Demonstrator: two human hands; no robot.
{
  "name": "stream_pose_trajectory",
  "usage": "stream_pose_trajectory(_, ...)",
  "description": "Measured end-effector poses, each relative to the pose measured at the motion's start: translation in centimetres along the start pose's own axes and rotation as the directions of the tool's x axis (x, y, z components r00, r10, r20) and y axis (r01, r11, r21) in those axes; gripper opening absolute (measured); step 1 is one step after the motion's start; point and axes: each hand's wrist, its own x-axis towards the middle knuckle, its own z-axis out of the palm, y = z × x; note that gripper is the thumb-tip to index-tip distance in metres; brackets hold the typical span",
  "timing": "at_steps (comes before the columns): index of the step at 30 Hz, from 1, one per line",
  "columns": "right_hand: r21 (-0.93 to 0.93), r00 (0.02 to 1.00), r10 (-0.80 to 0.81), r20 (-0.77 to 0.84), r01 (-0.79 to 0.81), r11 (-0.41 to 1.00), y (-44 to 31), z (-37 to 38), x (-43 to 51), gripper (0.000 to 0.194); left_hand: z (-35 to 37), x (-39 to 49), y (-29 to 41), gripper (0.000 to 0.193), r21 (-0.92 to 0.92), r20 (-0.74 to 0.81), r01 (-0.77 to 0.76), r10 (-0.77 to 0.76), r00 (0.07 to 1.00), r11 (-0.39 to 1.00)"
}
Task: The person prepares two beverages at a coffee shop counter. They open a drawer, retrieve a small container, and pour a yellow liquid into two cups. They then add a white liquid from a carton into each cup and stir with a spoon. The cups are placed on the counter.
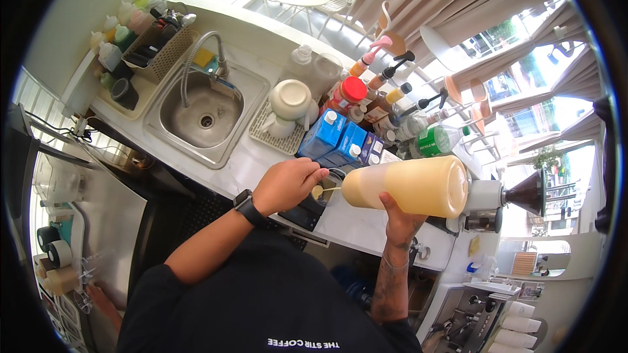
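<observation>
My right hand grips a large plastic bottle of pale yellow liquid, tipped nearly on its side with its mouth to the left. A thin stream runs from it into a clear cup, where some yellow liquid shows. This cup is on a black digital scale at the counter's front edge. My left hand, with a black watch on its wrist, is curled right beside the cup's rim. Whether its fingers hold anything is hidden.
Blue cartons, syrup pump bottles and a red-lidded jar stand behind the cup. Upturned white crockery rests on a drying rack beside a steel sink. Another person's hand is at lower left. A coffee grinder stands right.
</observation>
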Motion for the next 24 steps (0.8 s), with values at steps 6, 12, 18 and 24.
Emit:
stream_pose_trajectory(6, 0.039, 1.0, 0.008, 0.001, -0.008, 0.999, -0.1, 0.1, 0.2, 0.049, 0.0, 0.1, 0.0, 0.038, 0.009, 0.009, -0.022, 0.021, 1.0, 1.0)
stream_pose_trajectory(12, 0.016, 0.999, -0.034, -0.021, 0.034, 0.999, -0.2, 0.7, 0.2, 0.045, -0.2, 0.0, -0.2, 0.035, 0.011, 0.002, 0.01, -0.01, 1.0, 1.0)
stream_pose_trajectory(18, -0.009, 1.0, 0.007, 0.011, -0.006, 1.0, -0.2, 0.4, 0.5, 0.045, 0.1, 0.0, -0.3, 0.038, -0.002, 0.011, -0.005, 0.005, 1.0, 1.0)
stream_pose_trajectory(24, 0.053, 0.999, 0.025, -0.046, -0.022, 0.998, 0.3, 1.2, 0.1, 0.047, 0.1, -0.1, -0.7, 0.038, 0.044, 0.012, 0.053, -0.054, 0.998, 0.998)
